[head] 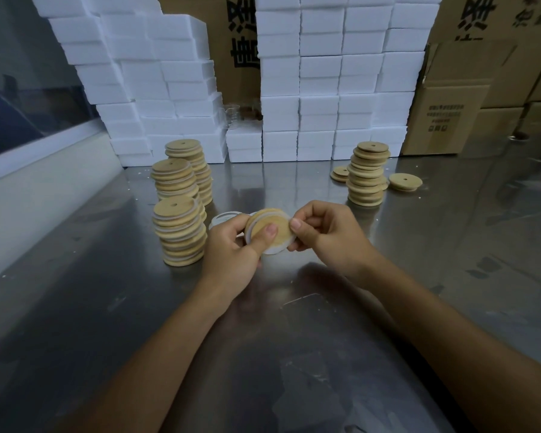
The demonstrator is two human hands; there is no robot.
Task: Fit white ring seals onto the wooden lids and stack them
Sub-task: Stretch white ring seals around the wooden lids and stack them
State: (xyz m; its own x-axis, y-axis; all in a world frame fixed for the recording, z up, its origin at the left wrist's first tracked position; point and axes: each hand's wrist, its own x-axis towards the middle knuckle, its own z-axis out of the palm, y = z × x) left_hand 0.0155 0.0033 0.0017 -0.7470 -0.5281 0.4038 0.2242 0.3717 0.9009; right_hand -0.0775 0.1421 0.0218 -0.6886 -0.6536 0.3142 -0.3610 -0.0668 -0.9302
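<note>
Round pale wooden lid (267, 230) is being held up over the steel table (294, 339), mid-scene, with a white ring seal (274, 250) partly on its rim. Left hand (235, 248) is gripping the lid, thumb pressing its face; right hand (322, 234) is pinching the seal at the right edge. Step in hand: seating the seal. Next, probably: working the seal round the rim, then onto the sealed stacks (178, 232) at left. Bare lids (367, 175) are waiting far right; loose seals (221, 218) just behind the left hand.
</note>
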